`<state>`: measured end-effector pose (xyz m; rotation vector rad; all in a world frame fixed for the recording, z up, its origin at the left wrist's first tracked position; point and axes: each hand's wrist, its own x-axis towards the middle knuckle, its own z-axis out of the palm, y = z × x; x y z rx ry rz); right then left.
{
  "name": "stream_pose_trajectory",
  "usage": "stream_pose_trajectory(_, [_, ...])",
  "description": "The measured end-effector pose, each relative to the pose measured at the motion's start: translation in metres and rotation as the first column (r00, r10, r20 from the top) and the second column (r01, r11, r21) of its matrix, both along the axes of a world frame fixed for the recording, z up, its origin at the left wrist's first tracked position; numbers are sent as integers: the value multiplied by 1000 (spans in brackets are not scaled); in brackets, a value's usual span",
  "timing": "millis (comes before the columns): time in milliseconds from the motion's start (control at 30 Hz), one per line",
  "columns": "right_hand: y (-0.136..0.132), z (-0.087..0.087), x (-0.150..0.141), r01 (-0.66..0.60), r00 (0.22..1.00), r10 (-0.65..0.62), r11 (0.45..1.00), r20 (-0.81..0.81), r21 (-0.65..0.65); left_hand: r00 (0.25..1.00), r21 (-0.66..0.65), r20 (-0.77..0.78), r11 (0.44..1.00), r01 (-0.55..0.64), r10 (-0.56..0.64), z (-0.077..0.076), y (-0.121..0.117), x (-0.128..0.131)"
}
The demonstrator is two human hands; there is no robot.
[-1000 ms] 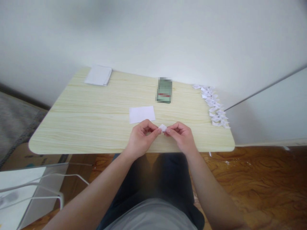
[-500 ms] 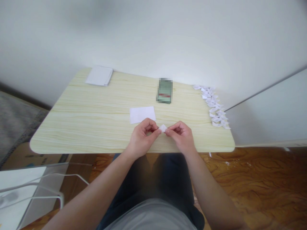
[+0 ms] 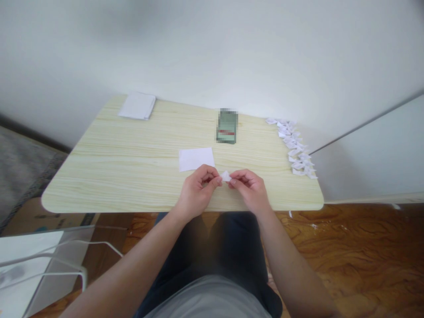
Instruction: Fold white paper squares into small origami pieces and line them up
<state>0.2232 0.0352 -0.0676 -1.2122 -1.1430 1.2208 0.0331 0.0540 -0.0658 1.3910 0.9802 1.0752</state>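
Between my two hands, above the front part of the table, is a small folded piece of white paper (image 3: 225, 176) with a pointed top. My left hand (image 3: 199, 190) pinches its left corner between thumb and fingers. On the other side, my right hand (image 3: 250, 189) grips the right corner the same way. Just behind my left hand lies a flat white sheet of paper (image 3: 196, 159), its near right corner partly covered by the fingers. The fingertips hide the paper's outer corners.
The pale wooden table (image 3: 132, 176) stands against a white wall. A stack of white paper (image 3: 136, 106) lies at the back left, a blurred green object (image 3: 227, 126) at back centre. Several folded paper pieces (image 3: 293, 143) line the right edge. White cables (image 3: 82, 271) are at lower left.
The folded paper has tilted between my fingers, its outline going from a diamond to more of a triangle. Both hands stay almost in the same place.
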Motion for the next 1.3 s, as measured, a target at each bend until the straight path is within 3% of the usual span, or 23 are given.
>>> stream_pose_trajectory(633, [1, 6, 1, 50, 999, -50, 998, -14, -33, 993, 36, -19, 993, -113, 114, -4, -1, -1])
stream_pose_trajectory(933, [3, 14, -4, -48, 998, 51, 994, 35, -94, 994, 45, -3, 993, -107, 108, -3, -2, -2])
stream_pose_trajectory(1300, [1, 11, -2, -35, 998, 38, 997, 52, -62, 992, 56, -29, 991, -122, 124, -2, -4, -2])
